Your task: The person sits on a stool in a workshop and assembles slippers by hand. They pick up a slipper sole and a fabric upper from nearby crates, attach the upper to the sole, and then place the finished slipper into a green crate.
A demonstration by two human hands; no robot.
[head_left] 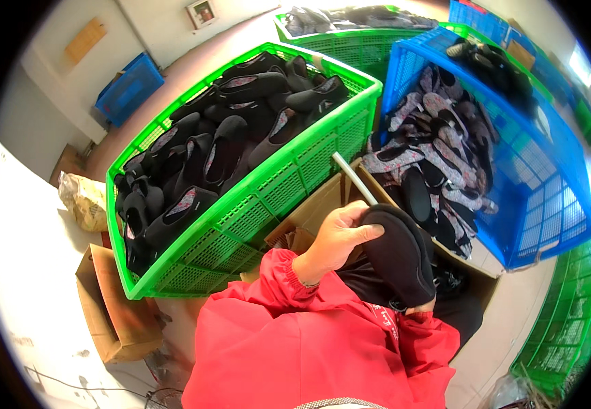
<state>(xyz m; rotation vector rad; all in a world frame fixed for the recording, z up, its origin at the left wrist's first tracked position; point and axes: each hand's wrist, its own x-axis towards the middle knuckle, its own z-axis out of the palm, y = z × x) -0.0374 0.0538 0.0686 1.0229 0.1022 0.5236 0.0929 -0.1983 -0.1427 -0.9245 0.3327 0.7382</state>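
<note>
A black fabric slip-on shoe (400, 255) is held in front of my lap, its toe and heel lying along a slant. My left hand (342, 240) is closed on its upper left end, thumb pressed on the near face. At the shoe's lower end, only a little of my right hand (423, 306) shows beside the red cuff; its fingers are hidden behind the shoe. A pale rod (354, 177) rises just behind the shoe's upper end; whether the two touch, I cannot tell.
Black shoes (227, 129) fill a green crate (268, 194) on the left. A tilted blue crate (561, 204) at right opens onto a heap of patterned, inside-out shoes (442, 146). A cardboard box (309, 211) surrounds the rod; another cardboard box (125, 313) stands lower left.
</note>
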